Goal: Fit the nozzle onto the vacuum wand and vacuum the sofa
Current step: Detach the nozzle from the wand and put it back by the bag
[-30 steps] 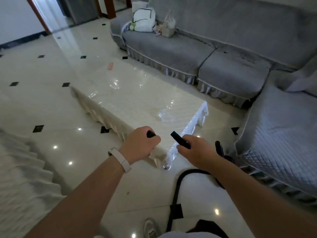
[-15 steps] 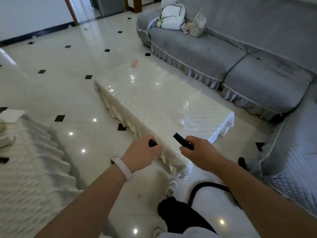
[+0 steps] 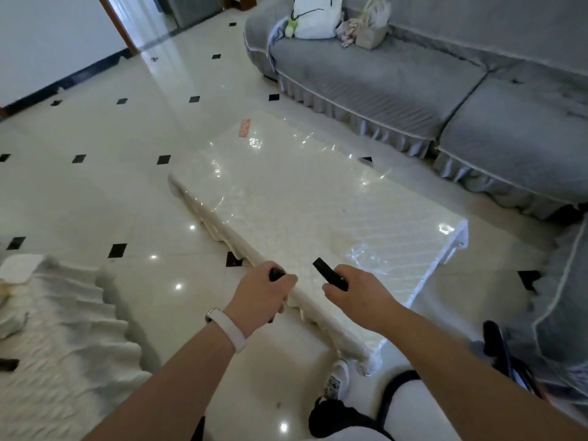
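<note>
1. L hand (image 3: 259,296): fingers clenched round a black stub (image 3: 276,274); only its tip shows above the knuckles. White wristband (image 3: 227,329) on that wrist.
2. R hand (image 3: 356,294): fingers wrapped round a black tube (image 3: 326,273); its flat end sticks out up-left, toward the L hand.
3. Stub & tube are near each other w/ a gap btwn them, not touching. Can't tell which is the nozzle and which the wand.
4. Both hands are held over the near long edge of a white coffee table (image 3: 302,202) w/ a shiny plastic cover.
5. Black hose (image 3: 385,396) curves over the floor under the R forearm, just beside a white shoe (image 3: 337,380).
6. Grey sofa (image 3: 381,78) runs along the table's far side, well apart from the hands. A white bag (image 3: 315,14) & small beige bag (image 3: 372,30) sit at its far end.
7. A second grey seat (image 3: 566,297) is at the R edge, w/ a blurred black thing (image 3: 496,342) beside it; can't tell what it is.
8. White ruffled cover (image 3: 63,329) lower L.
</note>
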Demonstrator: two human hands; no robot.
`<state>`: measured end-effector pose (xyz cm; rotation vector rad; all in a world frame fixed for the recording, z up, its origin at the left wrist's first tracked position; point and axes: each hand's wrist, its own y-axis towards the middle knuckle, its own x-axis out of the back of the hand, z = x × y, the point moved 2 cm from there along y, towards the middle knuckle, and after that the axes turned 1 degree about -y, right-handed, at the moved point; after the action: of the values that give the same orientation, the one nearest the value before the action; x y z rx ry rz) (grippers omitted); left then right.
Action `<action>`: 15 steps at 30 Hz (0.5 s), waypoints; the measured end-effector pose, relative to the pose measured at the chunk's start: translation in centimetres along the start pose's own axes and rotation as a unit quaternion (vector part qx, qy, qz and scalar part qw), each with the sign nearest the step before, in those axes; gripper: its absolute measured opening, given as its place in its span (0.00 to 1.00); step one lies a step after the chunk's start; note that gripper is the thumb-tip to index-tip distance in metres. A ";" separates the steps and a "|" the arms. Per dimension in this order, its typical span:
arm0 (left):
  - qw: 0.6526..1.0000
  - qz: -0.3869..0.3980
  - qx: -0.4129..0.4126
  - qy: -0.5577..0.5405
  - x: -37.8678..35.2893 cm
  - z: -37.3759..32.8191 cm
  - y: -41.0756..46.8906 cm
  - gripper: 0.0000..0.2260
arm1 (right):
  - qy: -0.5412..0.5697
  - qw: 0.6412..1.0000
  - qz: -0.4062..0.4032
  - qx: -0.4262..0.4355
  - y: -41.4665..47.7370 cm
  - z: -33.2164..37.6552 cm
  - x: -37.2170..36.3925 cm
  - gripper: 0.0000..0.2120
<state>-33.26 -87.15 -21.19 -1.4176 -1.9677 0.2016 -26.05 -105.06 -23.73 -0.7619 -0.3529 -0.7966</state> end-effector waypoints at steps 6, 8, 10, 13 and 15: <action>1.000 0.000 -0.008 -0.023 -1.7 -4.5 5.1 0.11 | 0.041 0.999 -0.019 -0.011 4.1 1.0 3.5 0.10; 1.000 0.017 -0.016 -0.017 -2.4 -5.6 6.4 0.11 | 0.061 0.997 -0.037 -0.015 4.5 1.0 4.7 0.10; 0.999 0.038 -0.024 0.002 -3.1 -6.7 7.7 0.11 | 0.083 0.995 -0.050 -0.024 4.7 0.7 5.5 0.10; 0.997 0.067 -0.042 0.025 -4.1 -8.2 9.6 0.09 | 0.105 0.990 -0.083 -0.051 5.2 0.0 6.4 0.11; 0.993 0.093 -0.058 0.035 -4.6 -9.1 10.8 0.09 | 0.111 0.985 -0.109 -0.072 5.7 -0.4 6.7 0.11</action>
<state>-18.60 -89.37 -21.76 -1.6628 -1.8166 0.1212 -17.35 -106.16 -23.05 -0.7680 -0.1816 -1.1127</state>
